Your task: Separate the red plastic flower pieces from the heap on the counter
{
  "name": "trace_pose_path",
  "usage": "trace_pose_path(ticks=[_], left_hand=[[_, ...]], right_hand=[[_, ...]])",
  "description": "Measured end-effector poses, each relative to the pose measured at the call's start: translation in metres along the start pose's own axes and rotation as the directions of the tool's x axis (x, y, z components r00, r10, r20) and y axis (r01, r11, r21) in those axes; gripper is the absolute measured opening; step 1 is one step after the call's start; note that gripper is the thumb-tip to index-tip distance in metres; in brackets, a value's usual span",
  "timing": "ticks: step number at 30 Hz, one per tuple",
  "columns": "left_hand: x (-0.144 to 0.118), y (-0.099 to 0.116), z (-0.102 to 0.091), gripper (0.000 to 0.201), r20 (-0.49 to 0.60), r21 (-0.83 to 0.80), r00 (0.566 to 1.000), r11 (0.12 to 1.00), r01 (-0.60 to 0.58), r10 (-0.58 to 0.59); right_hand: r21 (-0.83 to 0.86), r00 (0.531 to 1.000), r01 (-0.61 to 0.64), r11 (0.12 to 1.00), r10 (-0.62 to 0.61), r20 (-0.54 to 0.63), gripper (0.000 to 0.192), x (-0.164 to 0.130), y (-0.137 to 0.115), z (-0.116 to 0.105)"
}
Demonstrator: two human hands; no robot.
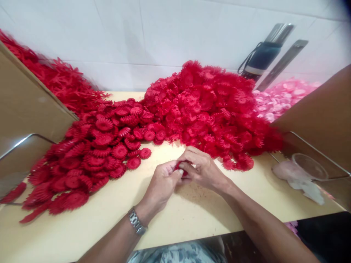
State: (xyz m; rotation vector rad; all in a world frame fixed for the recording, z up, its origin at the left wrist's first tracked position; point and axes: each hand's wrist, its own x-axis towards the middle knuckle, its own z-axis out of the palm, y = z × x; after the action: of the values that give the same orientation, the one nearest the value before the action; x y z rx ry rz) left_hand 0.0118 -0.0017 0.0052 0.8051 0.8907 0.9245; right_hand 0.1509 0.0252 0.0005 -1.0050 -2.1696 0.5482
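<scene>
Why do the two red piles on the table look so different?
The left pile lies low and spread out; the back pile is heaped high. The left pile's pieces look like flat toothed discs; the back pile's look frillier and spikier. Both are red, and both hands, left hand and right hand, pinch one small red piece.

Two flower piles are heaped on the desk (pixel 82 233): flat pile (pixel 90 160) left, big heap (pixel 208 109) behind the hands, button pile (pixel 276 96) tucked far right.
</scene>
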Motion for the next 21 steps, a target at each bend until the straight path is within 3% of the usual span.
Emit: trace_pose_path(ticks=[5, 9, 12, 17, 19, 21], left_hand=[[0.001, 0.001, -0.001, 0.014, -0.042, -0.022, 0.999, 1.000, 0.014, -0.015], [0.000, 0.003, -0.001, 0.014, -0.060, -0.032, 0.998, 0.999, 0.017, -0.019], [-0.002, 0.005, -0.001, 0.009, -0.099, -0.022, 0.994, 0.999, 0.038, -0.040], [-0.001, 0.006, -0.005, 0.011, -0.062, -0.078, 0.995, 0.994, 0.078, -0.083], [0.000, 0.006, -0.007, 0.014, -0.045, -0.114, 0.994, 0.989, 0.092, -0.098], [0.001, 0.005, -0.008, 0.011, -0.051, -0.121, 0.995, 0.990, 0.076, -0.083]], right_hand=[[-0.289, 0.992, 0.101, 0.952, -0.119, -0.044, 0.025, -0.002, 0.003, 0.009], [-0.485, 0.971, 0.101, 0.869, -0.192, -0.140, 0.023, -0.003, 0.006, 0.006], [-0.613, 0.930, -0.037, 0.790, -0.198, -0.311, 0.029, -0.005, 0.016, -0.016], [-0.698, 0.824, -0.435, 0.569, -0.061, -0.563, 0.035, -0.014, 0.042, -0.060], [-0.685, 0.799, -0.499, 0.531, -0.026, -0.601, 0.035, -0.016, 0.047, -0.067], [-0.673, 0.799, -0.491, 0.553, -0.022, -0.601, 0.039, -0.017, 0.049, -0.067]])
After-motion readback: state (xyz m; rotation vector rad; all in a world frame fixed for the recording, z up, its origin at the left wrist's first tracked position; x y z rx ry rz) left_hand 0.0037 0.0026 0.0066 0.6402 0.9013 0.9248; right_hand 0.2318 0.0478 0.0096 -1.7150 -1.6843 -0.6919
